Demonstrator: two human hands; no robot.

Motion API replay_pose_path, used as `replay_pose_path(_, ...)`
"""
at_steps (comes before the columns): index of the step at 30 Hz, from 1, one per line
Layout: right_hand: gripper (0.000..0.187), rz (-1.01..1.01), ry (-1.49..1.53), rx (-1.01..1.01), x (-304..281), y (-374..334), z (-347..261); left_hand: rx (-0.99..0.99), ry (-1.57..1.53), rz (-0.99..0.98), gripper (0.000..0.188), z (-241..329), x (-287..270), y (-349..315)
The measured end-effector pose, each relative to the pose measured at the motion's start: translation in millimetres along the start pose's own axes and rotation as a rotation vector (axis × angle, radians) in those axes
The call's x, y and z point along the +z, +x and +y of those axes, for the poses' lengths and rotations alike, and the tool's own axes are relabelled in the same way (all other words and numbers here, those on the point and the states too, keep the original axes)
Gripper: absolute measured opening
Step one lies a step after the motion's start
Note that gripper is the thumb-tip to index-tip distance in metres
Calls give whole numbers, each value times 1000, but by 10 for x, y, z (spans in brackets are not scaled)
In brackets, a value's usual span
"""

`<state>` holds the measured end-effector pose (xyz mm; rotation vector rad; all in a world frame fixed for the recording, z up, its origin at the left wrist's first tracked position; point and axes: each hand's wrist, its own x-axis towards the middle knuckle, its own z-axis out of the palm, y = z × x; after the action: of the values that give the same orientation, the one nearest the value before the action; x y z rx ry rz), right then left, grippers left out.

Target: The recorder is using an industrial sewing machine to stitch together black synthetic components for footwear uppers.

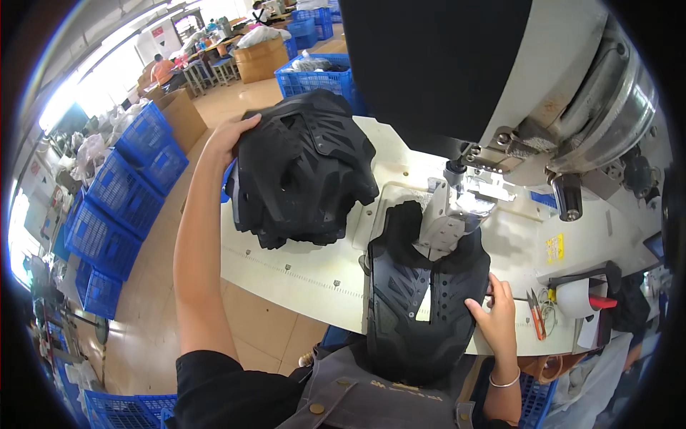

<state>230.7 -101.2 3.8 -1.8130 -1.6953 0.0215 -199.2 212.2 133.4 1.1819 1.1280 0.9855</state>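
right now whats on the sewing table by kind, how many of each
black shoe upper piece under the needle: 1
stack of black upper pieces: 1
scissors: 1
roll of white tape: 1
total: 4

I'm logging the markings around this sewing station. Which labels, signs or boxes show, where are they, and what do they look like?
Yellow label: small rectangle stuck on the white table, right of the needle.
Blue sticker: small rectangle on the table under the machine head.
Wall sign: small red and white panel, far back left.
Cardboard box: brown, open, on the floor beside blue crates.
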Motion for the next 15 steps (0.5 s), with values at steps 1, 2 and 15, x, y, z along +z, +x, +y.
replay_pose_path(1,56,-58,103,160,-1,23,-34,128,112,91,28,34,94,105)
replay_pose_path(2,59,-114,208,317,-3,30,-63,222,109,62,29,55,159,157)
replay_pose_path(15,31,28,305,386,120,-57,51,223,76,-157,35,-194,-94,424)
